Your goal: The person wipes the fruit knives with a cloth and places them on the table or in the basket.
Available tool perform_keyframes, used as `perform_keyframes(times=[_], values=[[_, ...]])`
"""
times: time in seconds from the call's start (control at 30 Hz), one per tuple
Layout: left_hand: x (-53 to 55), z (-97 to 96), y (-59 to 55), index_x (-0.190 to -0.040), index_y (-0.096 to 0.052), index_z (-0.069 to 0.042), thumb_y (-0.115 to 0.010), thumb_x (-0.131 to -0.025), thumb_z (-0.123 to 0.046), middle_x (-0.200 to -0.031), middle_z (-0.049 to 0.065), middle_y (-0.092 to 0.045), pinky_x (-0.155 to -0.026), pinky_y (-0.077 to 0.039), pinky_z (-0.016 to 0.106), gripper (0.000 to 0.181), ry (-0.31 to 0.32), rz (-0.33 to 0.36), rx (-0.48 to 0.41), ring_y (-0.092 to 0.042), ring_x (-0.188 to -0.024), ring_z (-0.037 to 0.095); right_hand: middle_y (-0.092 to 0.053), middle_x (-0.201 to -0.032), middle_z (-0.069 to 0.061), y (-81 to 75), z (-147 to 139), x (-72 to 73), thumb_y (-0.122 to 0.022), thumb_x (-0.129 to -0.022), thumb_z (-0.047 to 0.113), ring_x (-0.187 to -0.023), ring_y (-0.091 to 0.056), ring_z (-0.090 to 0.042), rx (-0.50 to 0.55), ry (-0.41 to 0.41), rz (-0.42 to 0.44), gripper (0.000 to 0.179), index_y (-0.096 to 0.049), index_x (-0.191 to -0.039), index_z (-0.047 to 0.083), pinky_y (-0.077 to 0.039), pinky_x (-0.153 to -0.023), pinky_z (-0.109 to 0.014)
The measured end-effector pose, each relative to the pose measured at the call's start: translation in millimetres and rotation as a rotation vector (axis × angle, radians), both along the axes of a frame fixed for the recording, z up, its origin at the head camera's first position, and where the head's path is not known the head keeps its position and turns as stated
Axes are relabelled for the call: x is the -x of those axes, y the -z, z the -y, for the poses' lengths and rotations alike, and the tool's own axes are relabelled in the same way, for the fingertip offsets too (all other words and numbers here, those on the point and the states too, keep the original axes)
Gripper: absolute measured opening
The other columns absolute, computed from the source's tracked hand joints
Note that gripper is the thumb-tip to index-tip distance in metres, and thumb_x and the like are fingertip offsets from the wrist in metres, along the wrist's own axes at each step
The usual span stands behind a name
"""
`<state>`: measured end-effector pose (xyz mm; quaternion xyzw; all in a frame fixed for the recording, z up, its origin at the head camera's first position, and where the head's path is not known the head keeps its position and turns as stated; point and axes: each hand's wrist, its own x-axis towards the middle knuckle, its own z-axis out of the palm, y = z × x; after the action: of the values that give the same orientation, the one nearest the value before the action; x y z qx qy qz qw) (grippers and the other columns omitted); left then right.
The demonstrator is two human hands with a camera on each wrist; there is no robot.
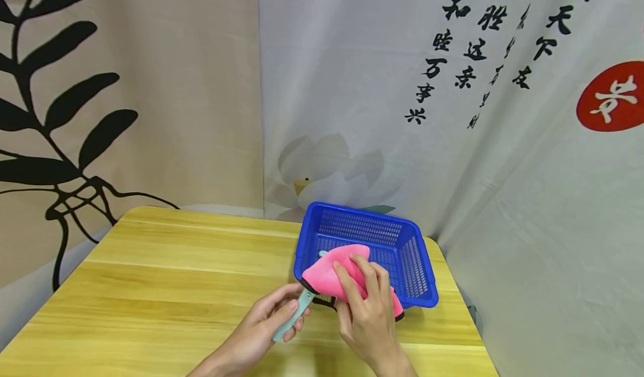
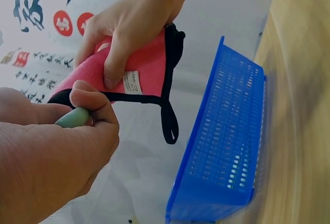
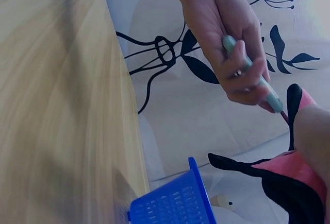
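Note:
My left hand (image 1: 264, 320) grips the pale green handle (image 1: 293, 316) of a slim tool, its thumb along the handle. A pink cloth (image 1: 327, 273) with black edging covers the tool's far end, so its kind is hidden. My right hand (image 1: 371, 316) holds the cloth from above, fingers bent over it around the covered part. In the left wrist view, a white label (image 2: 132, 83) and a black hanging loop (image 2: 169, 125) show on the cloth. The right wrist view shows the left fingers curled round the handle (image 3: 252, 74). Both hands are in front of the blue basket.
A blue plastic basket (image 1: 362, 211) with mesh sides stands at the back right of the wooden table (image 1: 151, 287). A small pale blue-green piece (image 1: 322, 253) shows beside the cloth, within the basket's outline. Printed curtains (image 1: 196, 86) hang behind and to the right of the table.

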<state>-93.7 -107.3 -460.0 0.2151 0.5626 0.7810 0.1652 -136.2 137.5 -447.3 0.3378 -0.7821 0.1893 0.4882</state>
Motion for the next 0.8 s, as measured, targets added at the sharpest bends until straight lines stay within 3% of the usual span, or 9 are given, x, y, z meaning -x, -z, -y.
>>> perform_keyframes(times=[0.3, 0.47, 0.6, 0.8], values=[[-2.2, 2.6, 1.1, -0.164, -0.037, 0.012, -0.042, -0.124, -0.019, -0.126, 0.006, -0.063, -0.078, -0.054, 0.015, 0.051, 0.016, 0.011, 0.011, -0.063, -0.098, 0.004, -0.067, -0.144, -0.028, -5.7, -8.6, 8.6, -0.064, -0.081, 0.003, -0.113, -0.058, -0.043, 0.043, 0.020, 0.043, 0.061, -0.076, -0.141, 0.006, -0.046, -0.096, -0.043], [-1.3, 0.7, 0.1, -0.165, -0.037, 0.012, -0.041, -0.124, -0.019, -0.127, 0.005, -0.064, -0.079, -0.054, 0.015, 0.051, -0.021, -0.003, -0.006, -0.062, -0.100, 0.004, -0.068, -0.142, -0.028, -3.9, -6.8, 0.1, -0.063, -0.084, 0.006, -0.114, -0.058, -0.041, 0.042, -0.006, 0.042, 0.058, -0.076, -0.141, 0.005, -0.047, -0.098, -0.041], [-0.3, -1.5, -2.3, -0.164, -0.038, 0.009, -0.043, -0.124, -0.021, -0.121, 0.000, -0.065, -0.079, -0.053, 0.015, 0.051, -0.068, -0.008, -0.012, -0.061, -0.097, 0.004, -0.071, -0.136, -0.027, 2.0, 1.6, -9.6, -0.063, -0.084, 0.008, -0.113, -0.060, -0.041, 0.008, -0.066, -0.009, 0.054, -0.078, -0.136, 0.004, -0.050, -0.099, -0.044], [-0.3, -3.1, -3.5, -0.164, -0.039, 0.006, -0.043, -0.124, -0.021, -0.120, -0.008, -0.064, -0.081, -0.050, 0.016, 0.048, -0.069, -0.020, -0.020, -0.055, -0.092, 0.005, -0.073, -0.131, -0.026, 8.3, 12.3, -17.4, -0.062, -0.080, 0.009, -0.110, -0.063, -0.039, -0.034, -0.112, -0.070, 0.056, -0.079, -0.132, 0.003, -0.054, -0.092, -0.044]])
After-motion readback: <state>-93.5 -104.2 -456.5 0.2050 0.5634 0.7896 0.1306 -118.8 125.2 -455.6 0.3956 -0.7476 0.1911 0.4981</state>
